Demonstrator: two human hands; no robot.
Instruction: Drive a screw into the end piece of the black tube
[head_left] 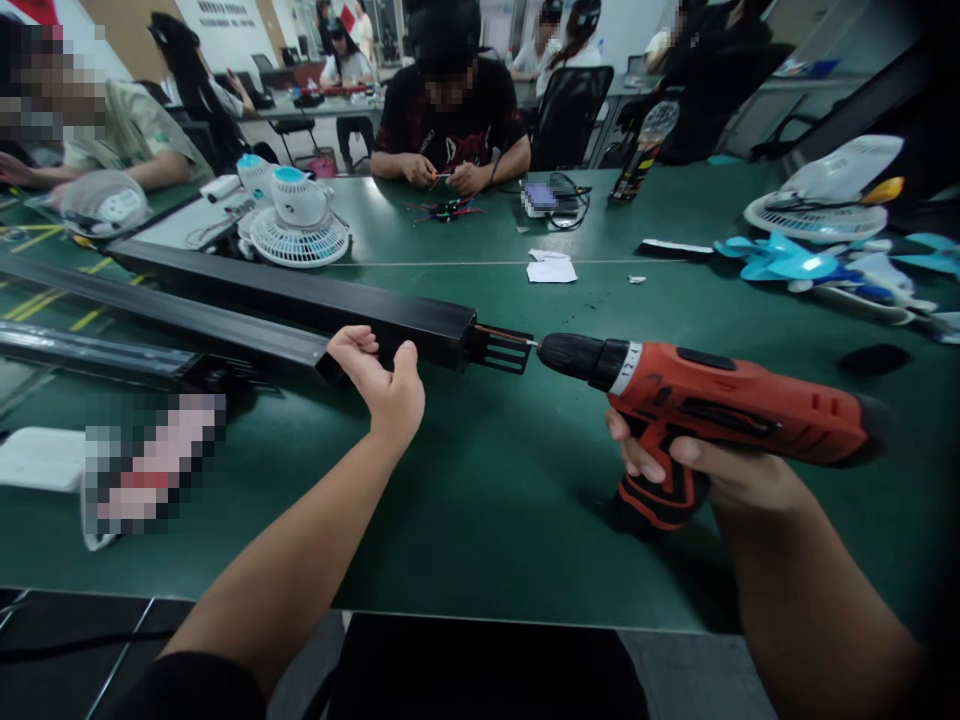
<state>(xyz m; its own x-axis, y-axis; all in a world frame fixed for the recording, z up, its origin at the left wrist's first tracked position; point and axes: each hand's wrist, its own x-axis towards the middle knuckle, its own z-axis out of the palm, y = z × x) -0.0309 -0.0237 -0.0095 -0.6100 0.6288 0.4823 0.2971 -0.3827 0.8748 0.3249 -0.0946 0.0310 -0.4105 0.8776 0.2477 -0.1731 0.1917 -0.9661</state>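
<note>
My right hand (pixel 720 475) is wrapped around the handle of a red and black cordless drill (pixel 739 395). The drill points left, its bit meeting the tip of a thin rod or screw beside a slotted black bracket (pixel 502 352). That bracket sticks out of the end of a long black beam (pixel 337 290) lying across the table. At the beam's near side, close to this end, my left hand (pixel 386 385) grips it with curled fingers and raised thumb; part of its contact is hidden.
More black beams (pixel 225 318) lie parallel on the left of the green table (pixel 480 500). White fan parts (pixel 300 235) stand behind them; blue fan blades (pixel 795 258) lie at right. A bottle (pixel 645 150) and paper scrap (pixel 551 267) are farther back. A person (pixel 450 120) works opposite.
</note>
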